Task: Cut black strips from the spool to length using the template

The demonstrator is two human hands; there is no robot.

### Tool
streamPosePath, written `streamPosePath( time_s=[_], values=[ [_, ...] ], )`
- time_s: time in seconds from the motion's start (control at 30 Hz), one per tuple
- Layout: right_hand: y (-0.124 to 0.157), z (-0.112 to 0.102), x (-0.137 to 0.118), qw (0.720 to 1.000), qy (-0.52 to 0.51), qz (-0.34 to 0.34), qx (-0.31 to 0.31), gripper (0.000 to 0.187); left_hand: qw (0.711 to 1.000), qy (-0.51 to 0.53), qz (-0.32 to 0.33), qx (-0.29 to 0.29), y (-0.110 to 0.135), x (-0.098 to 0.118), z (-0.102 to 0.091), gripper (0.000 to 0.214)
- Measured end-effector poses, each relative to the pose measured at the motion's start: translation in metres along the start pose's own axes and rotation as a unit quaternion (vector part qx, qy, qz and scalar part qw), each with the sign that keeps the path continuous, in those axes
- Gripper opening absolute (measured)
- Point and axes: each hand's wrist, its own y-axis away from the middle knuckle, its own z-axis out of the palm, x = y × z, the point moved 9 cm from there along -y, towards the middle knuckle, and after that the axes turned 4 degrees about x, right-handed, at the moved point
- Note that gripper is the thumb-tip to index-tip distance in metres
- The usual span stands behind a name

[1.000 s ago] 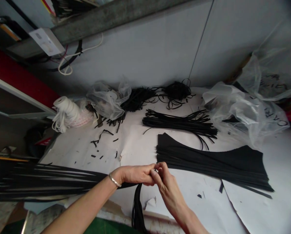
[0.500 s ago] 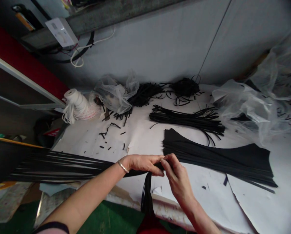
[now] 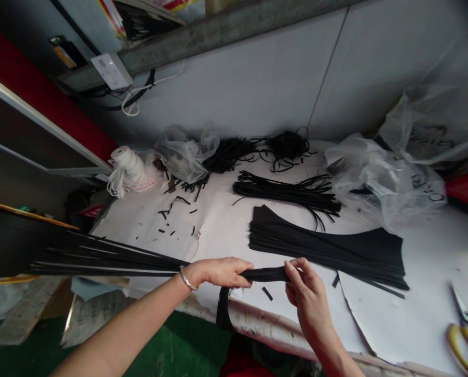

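A bundle of long black strips [image 3: 135, 257] stretches in from the left, fanned out there and gathered near the table's front edge. My left hand [image 3: 222, 272], a bangle at its wrist, is closed around the gathered strips. Between the two hands the bundle runs flat and narrow, and my right hand [image 3: 308, 288] pinches its right end between thumb and fingers. Below my left hand, a black length [image 3: 223, 309] hangs over the table edge. Just beyond my right hand lies a flat black sheet cut into strips along its near side [image 3: 328, 246].
Another bundle of black strips [image 3: 287, 192] lies farther back. Clear plastic bags [image 3: 387, 178] sit at the right, a white cord spool [image 3: 127, 162] at the back left. Yellow-handled scissors [image 3: 465, 335] lie at the right edge. Small black scraps [image 3: 174, 209] are scattered left of centre.
My right hand has moved right, away from my left, and a flat length of the bundle now shows between them. The view has shifted, bringing the scissors into sight.
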Motion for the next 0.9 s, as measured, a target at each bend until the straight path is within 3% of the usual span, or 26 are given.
streamPosePath(
  time_s=[0.2,0.4,0.5,0.63,0.9],
  values=[
    [0.0,-0.097,0.0,0.996,-0.036,0.027,0.074,0.045,0.998,-0.013,-0.035,-0.044,-0.018,0.007,0.027,0.006],
    [0.002,-0.213,-0.003,0.989,-0.034,0.032,0.143,0.046,0.987,0.077,-0.043,-0.134,-0.048,0.013,0.068,0.009],
    [-0.002,-0.259,-0.001,0.986,-0.052,0.041,0.154,0.047,0.974,0.145,-0.049,-0.166,-0.062,0.014,0.084,0.013],
    [-0.012,-0.298,0.004,0.981,-0.064,0.064,0.173,0.051,0.942,0.261,-0.075,-0.196,-0.075,0.011,0.097,0.027],
    [-0.039,-0.329,0.009,0.973,-0.032,0.107,0.202,0.053,0.92,0.329,-0.094,-0.191,-0.073,-0.014,0.091,0.03]
  ],
)
